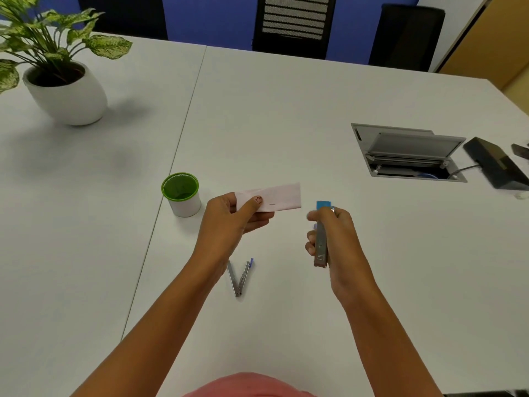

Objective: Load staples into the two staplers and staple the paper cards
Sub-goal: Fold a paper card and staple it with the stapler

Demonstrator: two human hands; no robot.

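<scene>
My left hand pinches a pale pink paper card by its left end and holds it above the table; a small staple shows near the card's middle. To the right, apart from the card, my right hand is closed around a grey metal stapler that points away from me. A small blue box lies just beyond that hand. A second metal stapler lies on the table below my left wrist, swung open in a V, with a blue tip on one arm.
A green-rimmed white cup stands left of the card. A potted plant is at the far left. An open cable hatch and a black device sit at the right. Chairs stand beyond the white table.
</scene>
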